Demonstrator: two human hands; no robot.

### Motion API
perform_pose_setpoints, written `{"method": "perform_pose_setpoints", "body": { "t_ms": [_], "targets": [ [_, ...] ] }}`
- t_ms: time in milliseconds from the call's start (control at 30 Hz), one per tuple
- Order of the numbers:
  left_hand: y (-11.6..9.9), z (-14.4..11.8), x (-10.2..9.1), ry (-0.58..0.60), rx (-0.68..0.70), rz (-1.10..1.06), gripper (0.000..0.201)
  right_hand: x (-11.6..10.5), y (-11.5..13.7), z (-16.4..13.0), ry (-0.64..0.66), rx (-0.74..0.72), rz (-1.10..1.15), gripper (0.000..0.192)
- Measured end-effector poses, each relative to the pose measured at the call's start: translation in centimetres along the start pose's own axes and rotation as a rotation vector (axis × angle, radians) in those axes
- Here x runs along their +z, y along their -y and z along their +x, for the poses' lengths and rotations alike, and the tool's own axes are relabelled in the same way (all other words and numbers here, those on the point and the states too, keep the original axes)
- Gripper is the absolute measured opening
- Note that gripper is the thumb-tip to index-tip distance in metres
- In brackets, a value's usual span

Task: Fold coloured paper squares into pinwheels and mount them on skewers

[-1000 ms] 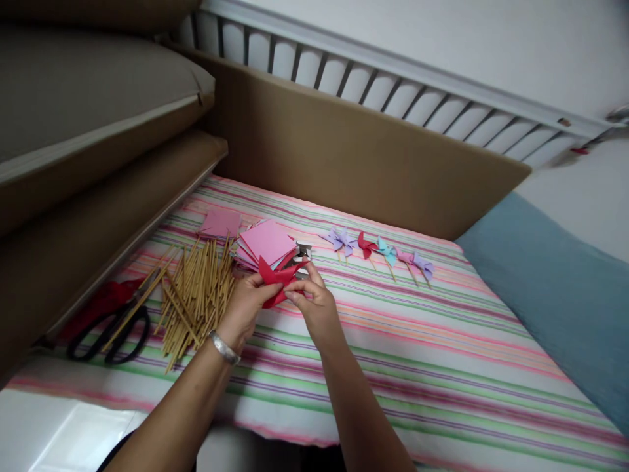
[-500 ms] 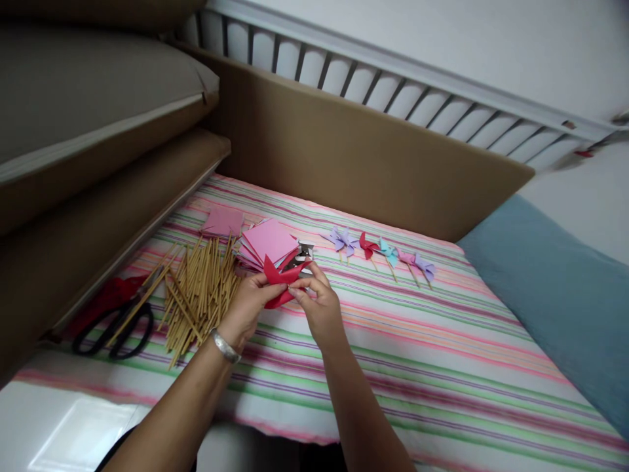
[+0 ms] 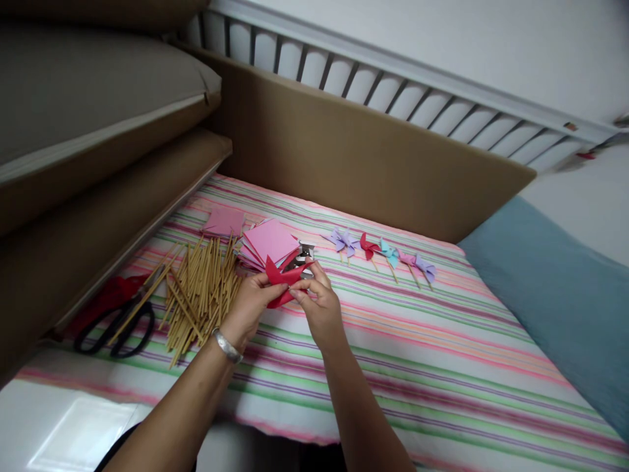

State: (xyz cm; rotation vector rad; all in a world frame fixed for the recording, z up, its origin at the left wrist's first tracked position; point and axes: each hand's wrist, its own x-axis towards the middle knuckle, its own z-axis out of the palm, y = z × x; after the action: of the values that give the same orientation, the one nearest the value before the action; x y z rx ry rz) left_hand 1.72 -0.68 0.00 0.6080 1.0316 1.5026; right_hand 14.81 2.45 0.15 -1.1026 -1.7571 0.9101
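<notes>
A red paper pinwheel (image 3: 282, 278), its points partly folded toward the middle, is held up between both hands. My left hand (image 3: 249, 303) pinches its left side with the thumb on top. From the other side, my right hand (image 3: 318, 305) closes thumb and fingers on its middle and right point. Just behind the paper lies a stack of pink paper squares (image 3: 272, 241), with a shiny metal object (image 3: 307, 251) beside it, partly covered by the red paper and my fingers. Many thin wooden sticks (image 3: 204, 288) are heaped to the left of my left hand.
Black-handled scissors (image 3: 132, 331) lie at the left near a red item (image 3: 111, 295). A smaller pink paper pile (image 3: 225, 221) sits behind the sticks. Finished pinwheels (image 3: 369, 246) on sticks form a row at the back right. A brown board (image 3: 363, 151) borders the striped cloth (image 3: 442, 367).
Both hands stay almost in place, still pinching the red pinwheel. Its folded points have shifted very slightly; the rest of the scene looks the same.
</notes>
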Motion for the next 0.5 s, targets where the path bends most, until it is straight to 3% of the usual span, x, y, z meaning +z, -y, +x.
{"method": "perform_pose_setpoints", "body": {
  "t_ms": [500],
  "targets": [
    [0.13,0.01,-0.06,0.037,0.024,0.074,0.024,0.18,-0.64,-0.08,0.001,0.141,0.273,0.01]
  ]
}}
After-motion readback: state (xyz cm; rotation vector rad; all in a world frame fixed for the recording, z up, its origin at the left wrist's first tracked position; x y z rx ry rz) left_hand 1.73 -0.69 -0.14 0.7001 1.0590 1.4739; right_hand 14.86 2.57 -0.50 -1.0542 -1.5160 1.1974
